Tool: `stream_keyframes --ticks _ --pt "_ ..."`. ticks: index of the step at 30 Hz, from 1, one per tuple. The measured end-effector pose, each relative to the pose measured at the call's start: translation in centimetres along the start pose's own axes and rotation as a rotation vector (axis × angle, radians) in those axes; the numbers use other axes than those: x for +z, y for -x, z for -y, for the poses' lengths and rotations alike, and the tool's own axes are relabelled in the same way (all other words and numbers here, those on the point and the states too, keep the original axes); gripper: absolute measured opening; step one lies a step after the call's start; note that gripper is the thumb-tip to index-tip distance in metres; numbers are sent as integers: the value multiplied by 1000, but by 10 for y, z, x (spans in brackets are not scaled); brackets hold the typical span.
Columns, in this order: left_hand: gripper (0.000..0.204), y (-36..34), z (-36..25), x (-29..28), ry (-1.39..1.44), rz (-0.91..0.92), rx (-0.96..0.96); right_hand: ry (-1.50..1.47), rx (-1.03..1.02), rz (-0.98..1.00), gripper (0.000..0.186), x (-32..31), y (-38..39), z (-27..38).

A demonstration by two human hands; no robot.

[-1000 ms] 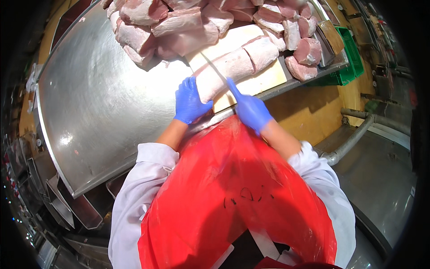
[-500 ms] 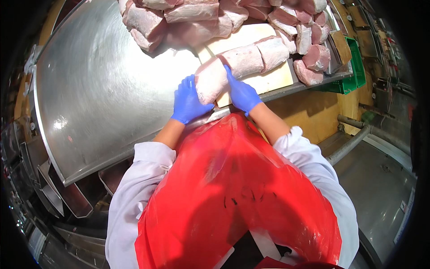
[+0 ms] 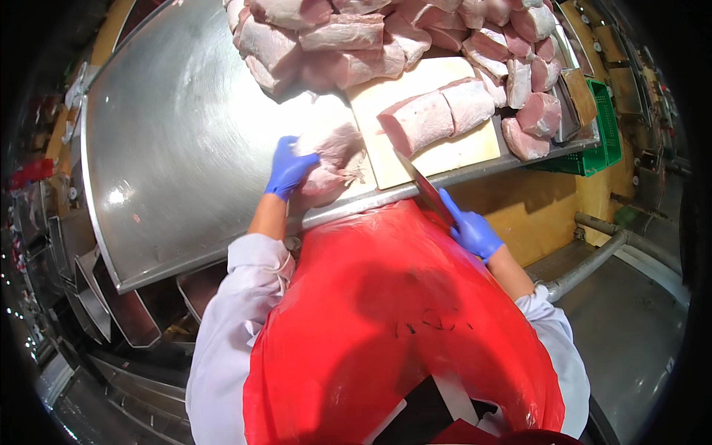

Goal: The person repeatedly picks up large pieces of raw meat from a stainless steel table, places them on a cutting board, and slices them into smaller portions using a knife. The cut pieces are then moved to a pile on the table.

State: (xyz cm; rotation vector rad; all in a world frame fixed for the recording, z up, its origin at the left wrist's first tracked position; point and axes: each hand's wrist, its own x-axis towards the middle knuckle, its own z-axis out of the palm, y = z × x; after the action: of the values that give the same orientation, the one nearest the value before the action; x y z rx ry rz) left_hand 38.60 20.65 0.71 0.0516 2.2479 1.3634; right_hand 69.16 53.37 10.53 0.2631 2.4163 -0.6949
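Note:
My left hand (image 3: 288, 169), in a blue glove, is closed on the left side of a pale pink piece of meat (image 3: 331, 144), its thumb laid across it. This piece rests on the steel table just left of the cream cutting board (image 3: 477, 148). In my right hand (image 3: 477, 235), also blue-gloved, is a knife (image 3: 424, 184), its handle hidden in the grip. The blade slants up and left over the board's front edge, with its tip close to a cut meat block (image 3: 419, 124). Another meat block (image 3: 469, 104) lies against that one on the right.
A heap of meat pieces (image 3: 341, 33) covers the table's far side, with more cut chunks (image 3: 539, 115) at the right. Bare steel table (image 3: 163, 156) spreads to the left. A green crate (image 3: 604, 137) stands beyond the right end, and a metal rail (image 3: 586, 259) runs below.
The left end piece is apart from the blocks on the board and lies farther left under my left hand. My right hand has left the meat, moved right and nearer, and now holds a knife.

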Motion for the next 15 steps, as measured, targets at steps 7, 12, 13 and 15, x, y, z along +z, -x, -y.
stream_keyframes --ticks 7,12,13,15 --pt "91 -1 -26 29 -763 -346 495 -423 80 -264 91 20 55 -58" --pt "112 10 -147 187 -934 143 651 -924 -35 -566 89 25 25 -78" --pt "113 4 -162 200 -985 180 556 -1021 -48 -634 89 25 20 -85" --pt "113 -12 -185 217 -1078 254 358 -1073 2 -646 91 -1 29 -89"
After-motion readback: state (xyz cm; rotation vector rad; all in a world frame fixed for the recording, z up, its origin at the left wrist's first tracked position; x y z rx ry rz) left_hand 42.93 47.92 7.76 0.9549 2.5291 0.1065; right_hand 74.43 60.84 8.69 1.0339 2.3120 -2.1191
